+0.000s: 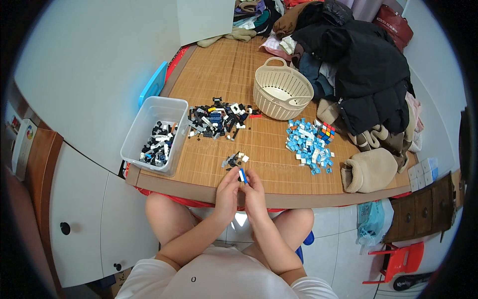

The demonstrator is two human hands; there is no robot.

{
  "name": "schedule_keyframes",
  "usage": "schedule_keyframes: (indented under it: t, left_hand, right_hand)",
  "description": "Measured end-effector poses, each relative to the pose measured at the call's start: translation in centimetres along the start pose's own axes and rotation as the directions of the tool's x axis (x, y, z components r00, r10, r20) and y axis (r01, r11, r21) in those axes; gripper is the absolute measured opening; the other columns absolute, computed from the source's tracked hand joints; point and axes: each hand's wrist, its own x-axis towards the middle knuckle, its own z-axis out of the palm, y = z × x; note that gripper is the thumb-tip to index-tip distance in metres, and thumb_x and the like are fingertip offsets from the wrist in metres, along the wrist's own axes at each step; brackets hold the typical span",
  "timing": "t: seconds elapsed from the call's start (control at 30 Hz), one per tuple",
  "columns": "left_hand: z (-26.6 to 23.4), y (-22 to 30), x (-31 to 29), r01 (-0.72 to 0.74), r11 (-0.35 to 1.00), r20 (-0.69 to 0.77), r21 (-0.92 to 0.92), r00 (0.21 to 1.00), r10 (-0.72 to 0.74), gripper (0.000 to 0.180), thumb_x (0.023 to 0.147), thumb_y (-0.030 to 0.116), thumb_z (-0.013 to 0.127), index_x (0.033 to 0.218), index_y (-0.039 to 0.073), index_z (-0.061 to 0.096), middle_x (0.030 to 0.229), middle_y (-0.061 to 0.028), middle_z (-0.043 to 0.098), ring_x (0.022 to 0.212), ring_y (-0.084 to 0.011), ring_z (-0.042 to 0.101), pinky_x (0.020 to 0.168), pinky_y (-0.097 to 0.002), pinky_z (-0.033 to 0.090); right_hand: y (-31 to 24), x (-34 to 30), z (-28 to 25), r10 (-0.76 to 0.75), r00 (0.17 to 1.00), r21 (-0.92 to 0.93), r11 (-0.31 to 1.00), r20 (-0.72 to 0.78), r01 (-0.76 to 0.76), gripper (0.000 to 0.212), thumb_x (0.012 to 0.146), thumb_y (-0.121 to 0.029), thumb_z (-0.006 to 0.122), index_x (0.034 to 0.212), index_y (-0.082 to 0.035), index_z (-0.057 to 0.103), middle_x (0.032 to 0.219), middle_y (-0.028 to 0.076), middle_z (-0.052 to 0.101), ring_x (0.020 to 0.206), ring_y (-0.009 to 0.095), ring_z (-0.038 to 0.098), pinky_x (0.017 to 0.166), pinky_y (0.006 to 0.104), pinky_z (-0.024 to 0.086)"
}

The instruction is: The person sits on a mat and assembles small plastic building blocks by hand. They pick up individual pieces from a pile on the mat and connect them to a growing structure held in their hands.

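Close to the front edge of the mat-covered table, my left hand (228, 193) and my right hand (255, 192) meet, fingers closed on a small blue and white building-brick piece (242, 176). Just beyond my fingertips lies a little group of loose black, grey and white bricks (233, 160). Farther back is a larger heap of mixed bricks (215, 119), mostly black, white and grey with some dark blue. To the left stands a clear plastic box (174, 144) with more bricks inside.
A beige basket (266, 94) stands at the back. Right of it are light blue and white tile-like pieces (308, 144), a puzzle cube (326, 132) and a rolled beige cloth (371, 169). Dark clothes (368, 60) pile up behind. A blue lid (153, 85) leans behind the box.
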Motion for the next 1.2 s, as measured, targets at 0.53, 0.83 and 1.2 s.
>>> schedule_keyframes:
  t: [0.53, 0.83, 1.2]
  left_hand:
    - [-0.4, 0.7, -0.5, 0.09, 0.995, 0.008, -0.04, 0.996, -0.09, 0.053, 0.084, -0.002, 0.037, 0.134, -0.009, 0.023, 0.14, -0.0167, 0.028, 0.132, -0.0215, 0.025, 0.108, -0.0328, 0.021]
    - [-0.7, 0.5, 0.1, 0.09, 0.996, 0.056, 0.015, 0.994, -0.091, 0.05, 0.084, -0.001, 0.039, 0.132, -0.009, 0.027, 0.136, -0.0171, 0.033, 0.13, -0.0232, 0.028, 0.108, -0.0327, 0.022]
    - [-0.5, 1.3, 0.6, 0.189, 0.982, 0.028, 0.004, 0.982, -0.189, 0.05, 0.086, 0.004, 0.042, 0.133, -0.006, 0.027, 0.132, -0.0135, 0.037, 0.123, -0.0191, 0.036, 0.105, -0.0311, 0.027]
  right_hand:
    - [0.2, 0.5, -0.2, -0.007, 0.995, -0.191, 0.981, 0.099, 0.026, 0.054, 0.081, 0.005, 0.041, 0.133, 0.004, 0.03, 0.126, 0.014, 0.044, 0.115, 0.02, 0.043, 0.095, 0.0281, 0.035]
    - [0.6, 0.9, -0.1, 0.001, 0.992, -0.188, 0.982, 0.126, 0.022, 0.055, 0.079, 0.009, 0.037, 0.133, 0.005, 0.029, 0.127, 0.017, 0.043, 0.116, 0.022, 0.043, 0.098, 0.03, 0.034]
    - [0.4, 1.8, -1.1, 0.039, 0.99, -0.175, 0.984, 0.137, -0.015, 0.052, 0.079, 0.004, 0.044, 0.13, 0.003, 0.035, 0.117, 0.012, 0.05, 0.108, 0.018, 0.048, 0.093, 0.0274, 0.037]
